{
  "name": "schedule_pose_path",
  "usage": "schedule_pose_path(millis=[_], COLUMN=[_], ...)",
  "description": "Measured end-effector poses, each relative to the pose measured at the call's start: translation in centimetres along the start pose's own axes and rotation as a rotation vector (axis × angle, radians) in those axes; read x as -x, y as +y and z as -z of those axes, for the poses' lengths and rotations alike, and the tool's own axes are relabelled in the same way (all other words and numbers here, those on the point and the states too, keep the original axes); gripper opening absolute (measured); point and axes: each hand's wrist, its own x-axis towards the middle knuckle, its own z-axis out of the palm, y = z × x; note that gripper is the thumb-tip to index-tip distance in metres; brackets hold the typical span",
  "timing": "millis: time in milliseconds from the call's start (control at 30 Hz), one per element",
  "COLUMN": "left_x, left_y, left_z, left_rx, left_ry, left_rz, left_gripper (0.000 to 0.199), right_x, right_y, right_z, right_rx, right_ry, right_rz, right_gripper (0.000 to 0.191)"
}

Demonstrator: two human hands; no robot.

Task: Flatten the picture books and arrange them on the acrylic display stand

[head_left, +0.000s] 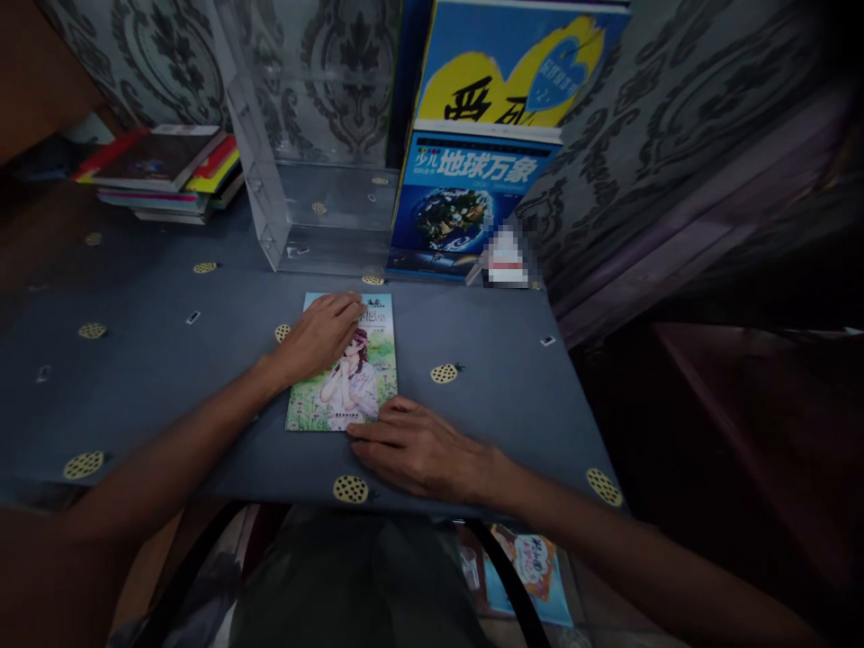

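A thin book (351, 382) with a drawn girl and green meadow on its cover lies flat on the grey-blue tablecloth (499, 396). Across its upper left part rests my left hand (322, 331), fingers stretched toward the title and covering some of it. My right hand (422, 447) touches the lower right corner and bottom edge, its fingers extended and lying low on the cover and cloth. Neither hand grips the book.
Behind the book stands a clear acrylic rack (330, 247), its right part holding a blue globe book (465, 202) and a yellow-and-blue book (499, 67). A stack of books (166, 171) lies at the back left. Another book (533, 576) is below the table's front edge.
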Motion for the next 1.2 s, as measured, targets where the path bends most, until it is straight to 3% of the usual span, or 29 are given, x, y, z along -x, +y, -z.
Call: schedule_pose_path(millis=[367, 533, 767, 1000, 1200], left_x=[0.1, 0.0, 0.0, 0.2, 0.2], left_y=[0.0, 0.0, 0.0, -0.2, 0.4], left_z=[0.0, -0.1, 0.0, -0.3, 0.1], left_rx=[0.001, -0.003, -0.013, -0.024, -0.146], left_ry=[0.014, 0.026, 0.021, 0.039, -0.015], left_rz=[-0.001, 0.001, -0.01, -0.015, 0.022], left_gripper=[0.031, 0.03, 0.031, 0.032, 0.031], right_x=[0.2, 0.0, -1.2, -2.9, -3.3], right_y=[1.2, 2.0, 5.8, 11.2, 12.3], right_z=[-0.5, -0.7, -1.0, -1.3, -1.6], right_rx=[-0.057, -0.133, -0.055, 0.009, 0.016], right_ry=[0.114, 0.179, 0.349, 0.287, 0.268], right_rz=[0.066, 0.017, -0.254, -0.473, -0.524], right_gripper=[0.022, 0.02, 0.02, 0.022, 0.029])
